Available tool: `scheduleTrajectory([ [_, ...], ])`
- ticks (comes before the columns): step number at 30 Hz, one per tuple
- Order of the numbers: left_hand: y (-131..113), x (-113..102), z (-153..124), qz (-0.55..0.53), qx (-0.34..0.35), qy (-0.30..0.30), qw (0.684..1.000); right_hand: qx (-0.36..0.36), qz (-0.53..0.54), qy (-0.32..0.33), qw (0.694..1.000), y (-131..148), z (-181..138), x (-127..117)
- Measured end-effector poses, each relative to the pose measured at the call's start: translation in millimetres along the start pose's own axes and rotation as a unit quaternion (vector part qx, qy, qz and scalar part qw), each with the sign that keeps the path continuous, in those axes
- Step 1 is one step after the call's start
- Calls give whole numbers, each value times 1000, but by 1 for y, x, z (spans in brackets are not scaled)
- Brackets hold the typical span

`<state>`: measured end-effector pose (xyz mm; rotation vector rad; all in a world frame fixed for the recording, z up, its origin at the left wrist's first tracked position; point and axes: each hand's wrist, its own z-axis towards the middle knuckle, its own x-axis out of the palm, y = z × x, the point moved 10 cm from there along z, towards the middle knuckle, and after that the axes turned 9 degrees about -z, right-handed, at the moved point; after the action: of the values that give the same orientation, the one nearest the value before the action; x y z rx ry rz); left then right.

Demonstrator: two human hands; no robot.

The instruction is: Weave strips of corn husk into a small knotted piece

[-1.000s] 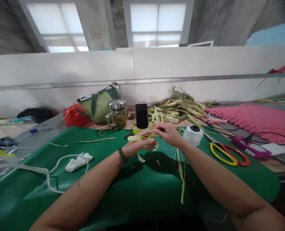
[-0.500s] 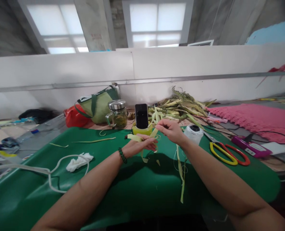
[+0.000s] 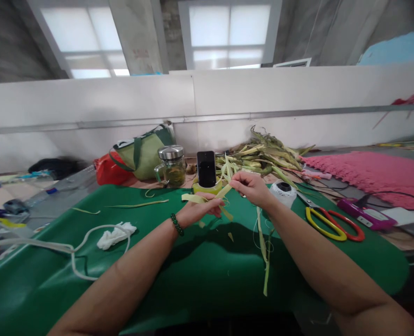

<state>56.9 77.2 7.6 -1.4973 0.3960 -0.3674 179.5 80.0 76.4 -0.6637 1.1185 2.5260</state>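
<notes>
Far to the left of the left hand, a white cord [image 3: 72, 249] loops over the green surface [image 3: 192, 284] and runs off its left edge, with a crumpled white cloth [image 3: 115, 234] lying at the end of the loop. Between that cloth and the left forearm the surface lies bare down to its near edge. A loose strip [image 3: 136, 204] lies beyond the cloth, near the far edge, and past that edge stand a red bag [image 3: 108, 171], a green bag [image 3: 140, 151] and a lidded glass jar [image 3: 171, 166]. The left hand [image 3: 199, 212], with a dark bead bracelet [image 3: 177, 224] on its wrist, is curled shut around pale leaf strips [image 3: 194, 198], held just above the surface. Straight behind it a phone [image 3: 206, 168] stands upright in a yellow holder [image 3: 207, 188]. The right hand [image 3: 250, 186], close beside the left, pinches one end of the same leaf strips between thumb and fingers. A long strip [image 3: 265, 273] trails from under its wrist toward the near edge. Behind it lies a heap of leaves [image 3: 263, 156], and just to its right sits a white spool [image 3: 285, 192]. Farther right lie yellow-and-red scissors [image 3: 333, 225], with open green between them and the rounded right edge.
</notes>
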Motion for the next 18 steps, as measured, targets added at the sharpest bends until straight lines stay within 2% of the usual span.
scheduleTrajectory([
  [2, -2, -6, 0, -18, 5, -19, 1000, 23, 14, 26, 999, -8, 1, 6],
  [5, 1, -18, 1, -83, -4, -53, 995, 58, 20, 101, 993, -19, -2, 29],
  [7, 4, -21, 3, -128, -11, -56, 990, 52, 12, 148, 988, -19, -5, 47],
  [9, 5, -21, 3, -145, -12, -49, 988, 31, 8, 161, 986, -14, -8, 58],
  [12, -1, -15, 1, -129, 0, -34, 991, 23, 29, 179, 983, -9, -11, 71],
  [15, -10, -6, -2, -72, 20, -7, 997, 46, 54, 216, 974, -10, -15, 78],
  [18, -12, -11, -1, -26, 25, -31, 999, 51, 15, 235, 971, -14, -17, 75],
])
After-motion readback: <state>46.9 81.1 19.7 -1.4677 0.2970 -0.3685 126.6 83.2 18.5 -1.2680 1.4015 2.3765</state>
